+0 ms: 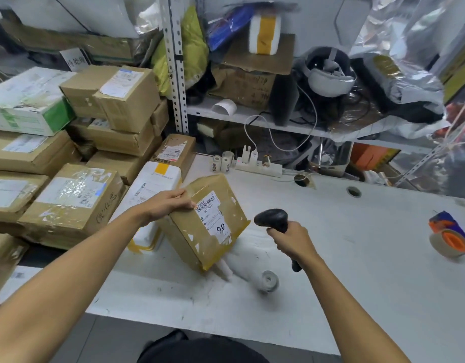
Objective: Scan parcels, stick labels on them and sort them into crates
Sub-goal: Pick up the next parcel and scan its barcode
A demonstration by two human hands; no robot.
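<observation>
Bare table (357, 258) lies right of the scanner (274, 221), to the tape dispenser (450, 238); stacked boxes (69, 200) wall the left.

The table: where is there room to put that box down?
The table is bare between the scanner and the tape dispenser, and along its near edge. The left is crowded with stacked parcels; a label roll lies under the box.

A white shipping label (213, 215) on the tilted cardboard parcel (205, 231) reads "507 H407" beneath a barcode, with "90" handwritten in black marker lower down; other labels' print is too small to read.
</observation>
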